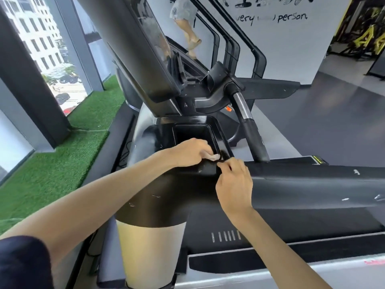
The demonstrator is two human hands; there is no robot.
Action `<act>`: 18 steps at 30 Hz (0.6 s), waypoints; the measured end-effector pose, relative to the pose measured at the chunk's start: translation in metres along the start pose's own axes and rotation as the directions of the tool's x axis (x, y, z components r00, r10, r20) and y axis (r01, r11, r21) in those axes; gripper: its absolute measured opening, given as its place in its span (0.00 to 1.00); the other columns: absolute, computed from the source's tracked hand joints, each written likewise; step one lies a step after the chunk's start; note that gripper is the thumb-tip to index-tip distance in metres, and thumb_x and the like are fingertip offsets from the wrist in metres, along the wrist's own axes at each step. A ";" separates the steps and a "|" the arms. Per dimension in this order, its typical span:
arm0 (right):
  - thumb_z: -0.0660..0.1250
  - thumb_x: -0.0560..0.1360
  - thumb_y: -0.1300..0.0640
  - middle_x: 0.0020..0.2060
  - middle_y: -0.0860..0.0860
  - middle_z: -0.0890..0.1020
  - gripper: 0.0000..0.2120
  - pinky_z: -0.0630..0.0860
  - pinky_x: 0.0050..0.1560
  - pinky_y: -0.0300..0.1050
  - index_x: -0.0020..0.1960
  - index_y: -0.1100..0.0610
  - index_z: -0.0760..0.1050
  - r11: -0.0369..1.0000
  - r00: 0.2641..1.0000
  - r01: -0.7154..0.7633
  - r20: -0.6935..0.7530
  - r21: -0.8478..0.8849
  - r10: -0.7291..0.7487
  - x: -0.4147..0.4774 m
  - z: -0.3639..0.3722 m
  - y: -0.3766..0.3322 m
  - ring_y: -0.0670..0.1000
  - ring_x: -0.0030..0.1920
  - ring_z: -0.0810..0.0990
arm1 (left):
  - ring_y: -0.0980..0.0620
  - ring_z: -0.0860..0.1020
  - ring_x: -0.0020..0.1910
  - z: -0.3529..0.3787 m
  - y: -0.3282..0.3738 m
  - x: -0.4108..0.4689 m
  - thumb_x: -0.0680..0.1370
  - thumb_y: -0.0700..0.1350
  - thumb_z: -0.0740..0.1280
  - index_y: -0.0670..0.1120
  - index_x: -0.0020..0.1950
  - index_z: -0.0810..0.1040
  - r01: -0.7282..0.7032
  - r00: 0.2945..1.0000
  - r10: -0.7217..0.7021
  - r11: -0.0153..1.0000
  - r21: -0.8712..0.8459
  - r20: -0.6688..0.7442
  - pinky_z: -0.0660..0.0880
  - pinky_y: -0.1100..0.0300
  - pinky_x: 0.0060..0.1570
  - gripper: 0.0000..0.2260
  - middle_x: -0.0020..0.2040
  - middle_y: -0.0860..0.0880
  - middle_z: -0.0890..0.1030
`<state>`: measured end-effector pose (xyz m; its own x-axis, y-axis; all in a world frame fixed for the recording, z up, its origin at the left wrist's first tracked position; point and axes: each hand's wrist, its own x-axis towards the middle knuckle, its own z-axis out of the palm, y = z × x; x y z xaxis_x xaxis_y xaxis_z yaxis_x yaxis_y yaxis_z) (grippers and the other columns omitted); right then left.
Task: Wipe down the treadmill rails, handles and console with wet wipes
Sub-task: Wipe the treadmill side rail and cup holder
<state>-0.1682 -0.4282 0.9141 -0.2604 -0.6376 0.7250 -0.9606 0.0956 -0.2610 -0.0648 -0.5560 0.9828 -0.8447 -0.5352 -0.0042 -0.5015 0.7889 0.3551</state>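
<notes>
The fingers of the left hand (191, 152) curl round a crumpled white wipe (214, 157), held on the near rim of the tray (216, 140), a glossy black rectangular recess. At 4 o'clock, touching that rim's corner, the right hand (234, 182) bunches its fingers; whether they pinch anything I cannot tell. The tilted console (133, 49) rises at 12 o'clock, with a chrome-and-rubber handle (249, 126) at 2. Beyond it lies open grey floor (333, 113), and rough green turf (62, 163) at 9.

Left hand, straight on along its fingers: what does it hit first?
Likely the right rim of the black console tray, just past the wipe that the left hand grips. The right hand sits close beside that line; depth is unclear.
</notes>
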 end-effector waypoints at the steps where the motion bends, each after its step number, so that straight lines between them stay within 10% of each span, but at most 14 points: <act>1: 0.66 0.63 0.73 0.38 0.56 0.78 0.12 0.79 0.39 0.49 0.44 0.64 0.82 0.999 1.000 0.003 -0.001 0.035 -0.003 0.003 0.002 -0.006 0.57 0.38 0.78 | 0.50 0.75 0.50 -0.004 -0.013 -0.009 0.78 0.32 0.60 0.42 0.55 0.81 0.019 0.999 -0.019 1.000 -0.016 -0.029 0.69 0.61 0.52 0.13 0.47 0.51 0.75; 6: 0.70 0.66 0.70 0.50 0.58 0.83 0.16 0.76 0.58 0.55 0.53 0.64 0.81 0.967 0.969 0.232 0.065 0.104 -0.239 0.007 0.014 -0.046 0.57 0.52 0.82 | 0.51 0.76 0.48 -0.015 -0.082 -0.066 0.76 0.30 0.65 0.36 0.54 0.82 0.085 0.967 -0.121 0.983 -0.165 -0.226 0.69 0.68 0.50 0.09 0.48 0.44 0.78; 10: 0.69 0.67 0.63 0.58 0.60 0.80 0.22 0.73 0.64 0.53 0.61 0.65 0.77 0.928 0.903 0.365 0.215 0.076 -0.373 0.004 0.033 -0.074 0.57 0.61 0.78 | 0.45 0.78 0.50 -0.011 -0.118 -0.089 0.75 0.27 0.64 0.33 0.53 0.81 0.226 0.778 -0.363 0.924 -0.310 -0.514 0.66 0.78 0.47 0.10 0.49 0.40 0.78; 15: 0.63 0.75 0.56 0.60 0.62 0.79 0.20 0.74 0.63 0.55 0.62 0.65 0.76 0.909 0.887 0.412 0.260 -0.067 -0.383 -0.005 0.044 -0.090 0.60 0.63 0.77 | 0.52 0.76 0.42 0.002 -0.102 -0.084 0.75 0.26 0.63 0.36 0.49 0.83 0.017 0.911 -0.069 0.991 -0.130 -0.407 0.68 0.71 0.47 0.11 0.42 0.46 0.75; 18: 0.52 0.76 0.56 0.57 0.63 0.80 0.22 0.76 0.61 0.54 0.59 0.66 0.78 0.908 0.895 0.409 0.235 -0.091 -0.379 -0.003 0.046 -0.090 0.59 0.60 0.79 | 0.41 0.78 0.43 -0.012 -0.122 -0.081 0.74 0.26 0.61 0.35 0.50 0.83 0.127 0.828 -0.177 0.983 -0.129 -0.533 0.68 0.64 0.47 0.13 0.42 0.44 0.74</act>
<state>-0.0769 -0.4705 0.9061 0.1541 -0.7865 0.5981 -0.9876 -0.1045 0.1170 0.0676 -0.6126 0.9513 -0.5108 -0.7433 0.4319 -0.5764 0.6689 0.4695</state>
